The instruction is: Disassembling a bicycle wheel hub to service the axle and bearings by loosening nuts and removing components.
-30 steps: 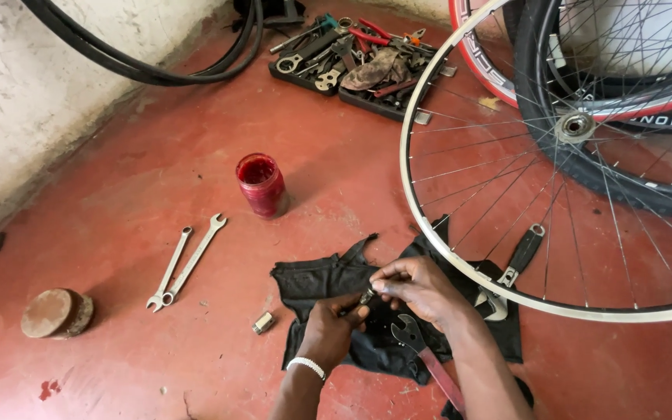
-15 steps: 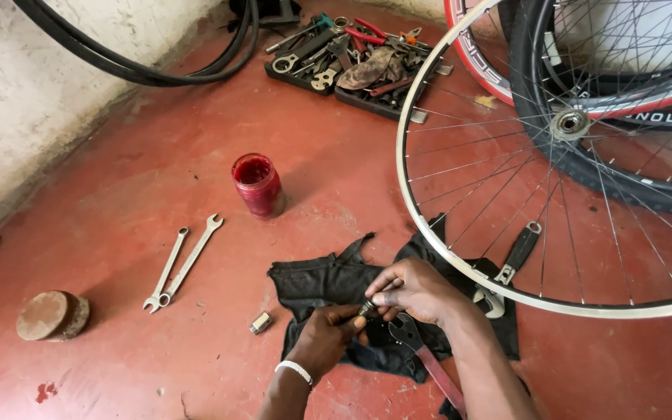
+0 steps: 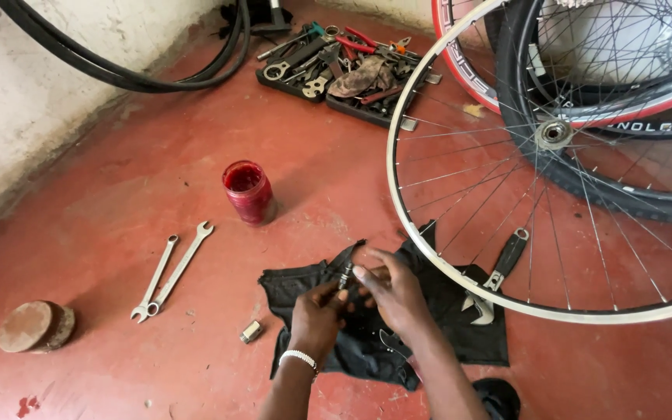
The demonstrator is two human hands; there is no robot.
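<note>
- Far tyre (image 3: 608, 187): black, standing at the right; white lettering on its sidewall, just under the hub.
- Red jar (image 3: 248, 192): open-topped, upright on the red floor (image 3: 118, 202); red stuff inside, smeared up the wall.
- Tool tray (image 3: 336, 70): black, at the far end of the floor, crammed with spanners, red-handled pliers and a brownish rag.
- Left hand (image 3: 316, 315): fingers closed round the lower end of a small metal part (image 3: 345, 274), white bead band at the wrist.
- Right hand (image 3: 390, 292): fingertips pinched on the same part from the right, remaining fingers loosely curled.
- Small metal part: slim, dark, tilted upward, clamped between both hands just above a black cloth (image 3: 367, 342) spread on the floor.
- Bare rim (image 3: 445, 268): spoked, its edge resting on the cloth's right side.
- Two spanners (image 3: 169, 272): side by side, left of the cloth.
- Small metal nut (image 3: 251, 332): just beside the cloth's left corner.
- Round wooden block (image 3: 35, 327): far left.
</note>
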